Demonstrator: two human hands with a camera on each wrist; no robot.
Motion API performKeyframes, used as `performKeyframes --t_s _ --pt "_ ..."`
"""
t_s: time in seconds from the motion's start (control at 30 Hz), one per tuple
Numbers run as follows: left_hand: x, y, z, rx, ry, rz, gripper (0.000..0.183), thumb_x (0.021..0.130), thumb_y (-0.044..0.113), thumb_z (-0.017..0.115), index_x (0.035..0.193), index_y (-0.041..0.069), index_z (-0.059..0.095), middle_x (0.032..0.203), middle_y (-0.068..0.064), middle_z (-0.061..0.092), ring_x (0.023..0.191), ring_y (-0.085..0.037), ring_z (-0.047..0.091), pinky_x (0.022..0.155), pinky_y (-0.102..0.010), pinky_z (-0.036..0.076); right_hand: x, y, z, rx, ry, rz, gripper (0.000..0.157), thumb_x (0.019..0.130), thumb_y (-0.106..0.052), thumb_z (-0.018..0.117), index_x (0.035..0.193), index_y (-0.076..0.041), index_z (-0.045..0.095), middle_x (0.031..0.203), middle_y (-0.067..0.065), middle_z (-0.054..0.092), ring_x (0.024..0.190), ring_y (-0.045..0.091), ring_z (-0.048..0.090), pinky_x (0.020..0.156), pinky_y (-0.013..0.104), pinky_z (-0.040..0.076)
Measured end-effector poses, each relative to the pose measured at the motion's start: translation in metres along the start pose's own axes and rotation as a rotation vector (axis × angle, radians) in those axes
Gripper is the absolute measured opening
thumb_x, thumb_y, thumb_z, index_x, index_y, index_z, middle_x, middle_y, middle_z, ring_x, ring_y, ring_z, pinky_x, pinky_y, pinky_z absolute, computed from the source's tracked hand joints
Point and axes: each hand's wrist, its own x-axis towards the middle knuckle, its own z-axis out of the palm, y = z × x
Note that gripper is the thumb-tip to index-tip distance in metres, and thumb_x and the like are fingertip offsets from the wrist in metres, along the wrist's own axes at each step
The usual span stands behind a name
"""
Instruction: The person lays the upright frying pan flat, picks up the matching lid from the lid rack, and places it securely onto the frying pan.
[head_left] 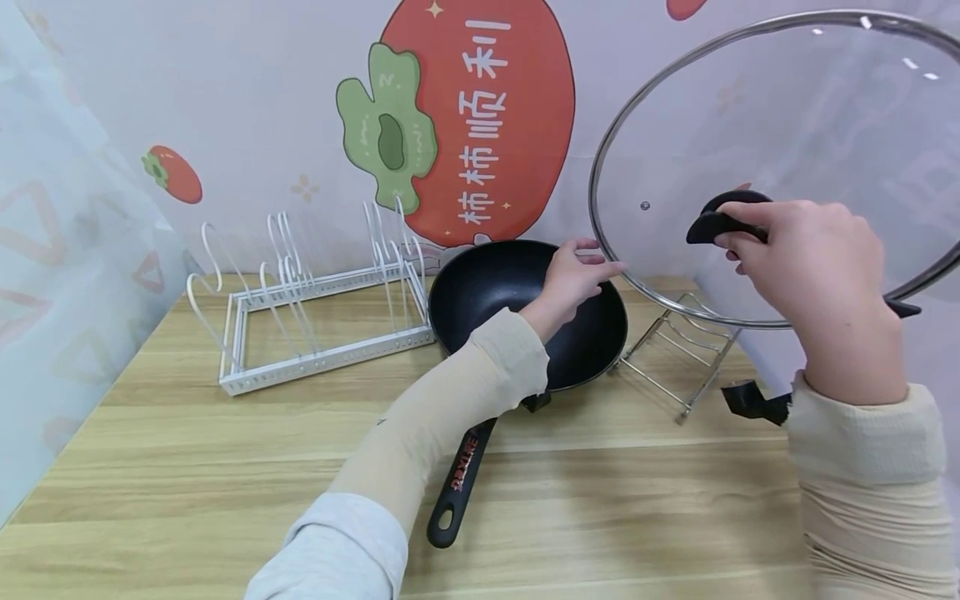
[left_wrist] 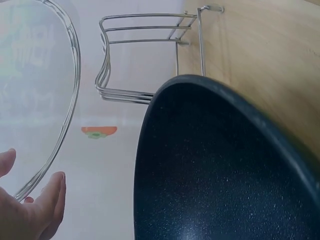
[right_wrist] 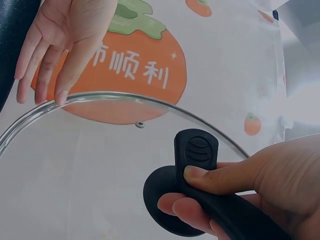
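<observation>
A clear glass lid [head_left: 675, 108] with a steel rim is held up at the right, tilted on edge. My right hand [head_left: 825, 267] grips its black handle [right_wrist: 197, 150], thumb on one side and fingers behind. My left hand [head_left: 570, 279] reaches over the black frying pan [head_left: 480, 287], its fingers [right_wrist: 62, 87] extended at the lid's rim; firm contact is unclear. In the left wrist view the rim passes between thumb and fingers. Resting on the table, the pan has its handle [head_left: 461, 492] toward the front, and the left forearm covers part of it.
A white wire rack [head_left: 322, 362] stands left of the pan. Right of the pan, below the lid, is a small metal wire rack [head_left: 690, 354]. The wooden table [head_left: 187, 483] meets a printed backdrop [head_left: 247, 125] behind.
</observation>
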Motion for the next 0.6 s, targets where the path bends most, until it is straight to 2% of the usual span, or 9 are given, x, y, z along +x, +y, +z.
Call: performKeyframes --t_s 0.23,0.6 --pt "-0.002 0.004 -0.008 -0.026 0.003 0.025 0.042 0.09 0.008 0.08 0.126 0.003 0.058 0.101 -0.004 0.067 0.094 -0.021 0.072 0.091 -0.043 0.057 -0.002 -0.005 0.003 0.036 0.038 -0.026 0.033 0.1 -0.025 0.067 0.132 -0.015 0.07 0.075 0.007 0.074 0.069 0.041 0.058 0.052 0.047 0.036" --pt "-0.006 0.007 -0.015 -0.059 0.027 0.037 0.044 0.09 0.008 0.08 0.127 0.002 0.057 0.099 -0.004 0.063 0.091 -0.02 0.07 0.089 -0.039 0.058 -0.006 -0.009 0.005 0.071 0.074 -0.046 0.036 0.099 -0.022 0.068 0.133 -0.012 0.069 0.082 0.016 0.074 0.062 0.039 0.054 0.049 0.045 0.033"
